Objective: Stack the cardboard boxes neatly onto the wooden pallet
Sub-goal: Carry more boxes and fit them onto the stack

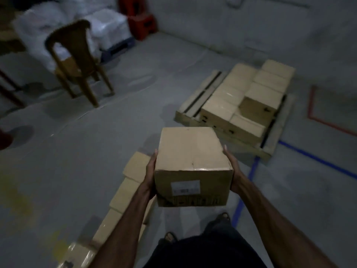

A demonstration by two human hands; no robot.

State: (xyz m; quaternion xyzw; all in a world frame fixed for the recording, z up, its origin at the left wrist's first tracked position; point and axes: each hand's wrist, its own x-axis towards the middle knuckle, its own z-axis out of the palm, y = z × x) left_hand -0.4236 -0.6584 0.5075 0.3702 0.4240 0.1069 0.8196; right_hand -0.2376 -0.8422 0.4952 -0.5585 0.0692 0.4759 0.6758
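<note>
While both hands' fingers clasp its sides, the labelled cardboard box (192, 165) looks creased.

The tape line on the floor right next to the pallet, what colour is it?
Blue. The tape line runs along the grey floor by the wooden pallet, clearest in the head view.
</note>
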